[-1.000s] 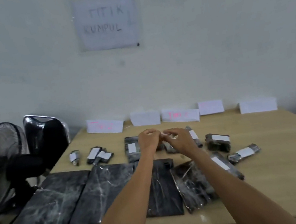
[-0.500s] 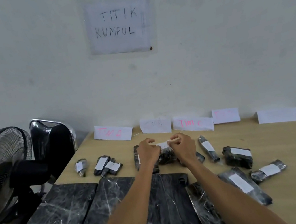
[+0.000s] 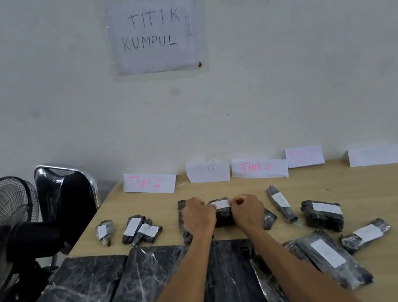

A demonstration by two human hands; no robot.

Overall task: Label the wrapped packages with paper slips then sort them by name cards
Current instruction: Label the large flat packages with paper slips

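Paper slip, white and narrow, is being pinched at its ends by the curled fingers of the left hand and the right hand and held against a small black plastic-wrapped package lying on the light wooden desk near the white folded name cards.

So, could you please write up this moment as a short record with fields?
left hand: pinches the paper slip's left end
right hand: pinches the slip's right end
paper slip: lies across the small wrapped package
name cards: five, in a row along the table's far edge
labelled packages: several lie either side of the hands
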